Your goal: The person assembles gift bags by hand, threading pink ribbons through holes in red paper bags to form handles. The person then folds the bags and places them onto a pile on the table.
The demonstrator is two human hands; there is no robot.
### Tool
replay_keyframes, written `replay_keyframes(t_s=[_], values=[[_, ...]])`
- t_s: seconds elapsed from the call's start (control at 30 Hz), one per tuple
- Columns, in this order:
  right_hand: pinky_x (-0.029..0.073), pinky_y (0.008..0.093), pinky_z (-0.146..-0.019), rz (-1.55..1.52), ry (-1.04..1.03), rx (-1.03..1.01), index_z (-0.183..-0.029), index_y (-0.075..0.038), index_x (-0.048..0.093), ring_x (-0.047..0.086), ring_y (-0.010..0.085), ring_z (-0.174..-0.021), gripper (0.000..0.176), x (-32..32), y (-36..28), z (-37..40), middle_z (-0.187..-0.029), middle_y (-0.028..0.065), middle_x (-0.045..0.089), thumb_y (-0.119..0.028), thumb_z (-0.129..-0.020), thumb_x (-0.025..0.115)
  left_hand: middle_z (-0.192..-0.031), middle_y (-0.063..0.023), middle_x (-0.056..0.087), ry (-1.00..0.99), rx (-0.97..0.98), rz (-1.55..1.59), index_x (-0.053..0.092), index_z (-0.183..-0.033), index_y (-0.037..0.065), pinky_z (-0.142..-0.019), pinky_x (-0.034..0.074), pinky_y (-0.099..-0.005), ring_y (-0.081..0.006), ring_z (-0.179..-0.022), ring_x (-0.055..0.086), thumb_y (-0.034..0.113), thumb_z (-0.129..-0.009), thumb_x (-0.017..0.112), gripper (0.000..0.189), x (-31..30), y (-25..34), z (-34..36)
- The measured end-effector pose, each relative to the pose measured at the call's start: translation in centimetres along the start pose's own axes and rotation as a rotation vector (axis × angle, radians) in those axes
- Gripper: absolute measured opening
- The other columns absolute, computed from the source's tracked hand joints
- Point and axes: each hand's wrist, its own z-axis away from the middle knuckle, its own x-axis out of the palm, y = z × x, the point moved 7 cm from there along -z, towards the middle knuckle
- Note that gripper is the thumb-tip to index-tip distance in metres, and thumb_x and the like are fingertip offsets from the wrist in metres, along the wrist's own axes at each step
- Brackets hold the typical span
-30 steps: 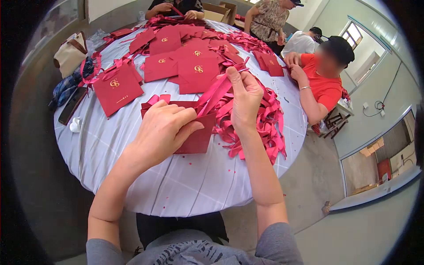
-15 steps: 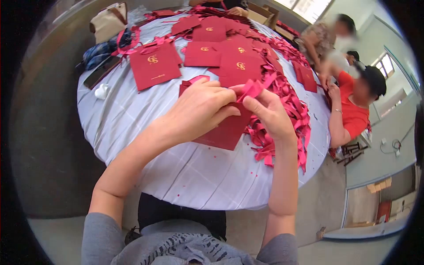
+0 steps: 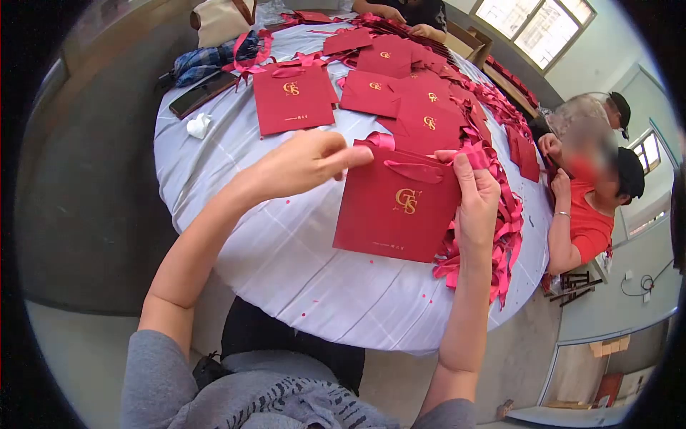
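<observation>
A red paper gift bag with a gold logo and a pink ribbon handle is held up, tilted, over the near side of the table. My right hand pinches its top right corner, thumb in front, with pink ribbon bunched above the fingers. At the opposite top corner, my left hand has its forefinger stretched out over the bag's edge, the other fingers loosely bent and nothing gripped. Just beyond lie finished-looking red bags, overlapping one another, and a separate bag lies to their left.
A heap of pink ribbons runs along the right of the white-covered round table. At the left lie a phone, a crumpled tissue, a folded umbrella and a cream bag. Other people sit at the far and right edges.
The bag has been raised and turned so its logo side faces me. My left hand has come off the ribbon and moved left; my right hand now grips the corner. The camera view has shifted.
</observation>
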Motion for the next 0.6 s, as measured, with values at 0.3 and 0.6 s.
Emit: replay_keyframes(t_s=[0.3,0.6], values=[[0.043,0.0238,-0.07,0.263,0.019,-0.186,-0.084,0.003,0.06,0.054,0.0096,-0.074,0.023,2.0,-0.5,1.2,-0.077,0.0036,0.061,-0.014,-0.095,0.049,-0.094,-0.0078,0.066,-0.017,-0.092,0.981,0.061,-0.098,0.002,-0.076,0.05,-0.0258,-0.0109,-0.085,0.062,0.017,-0.087,0.062,0.019,2.7,0.1,-1.3],[0.042,0.0236,-0.067,0.283,-0.047,-0.258,-0.083,0.003,0.058,0.052,0.0092,-0.072,0.02,2.8,-1.0,1.3,-0.075,0.0035,0.059,-0.012,-0.093,0.051,-0.085,-0.0136,0.066,0.194,-0.004,0.976,0.058,-0.1,0.0,-0.059,0.054,-0.0272,-0.0166,-0.066,0.066,0.023,-0.093,0.051,0.025,0.8,0.1,-2.2]])
